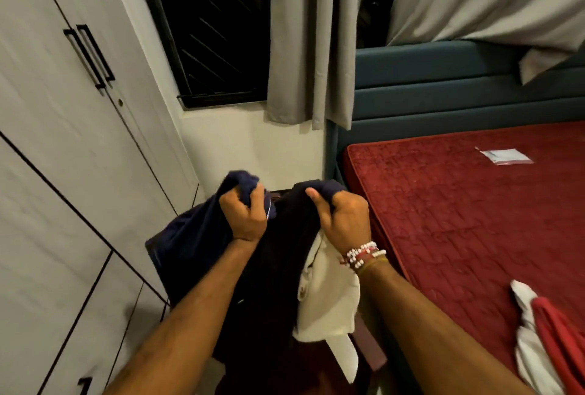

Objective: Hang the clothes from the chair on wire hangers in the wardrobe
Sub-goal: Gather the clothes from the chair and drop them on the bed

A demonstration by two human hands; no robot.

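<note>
Head view: navy garment [190,246] in left hand [245,217] and right hand [343,220] together.

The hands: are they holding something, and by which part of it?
Both grip the navy garment by its bunched top edge: the left hand at the left end, the right hand at the right end.

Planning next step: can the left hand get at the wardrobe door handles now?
Probably not yet: the left hand grips the navy garment, as does the right hand. Nothing stands between it and the handles.
</note>
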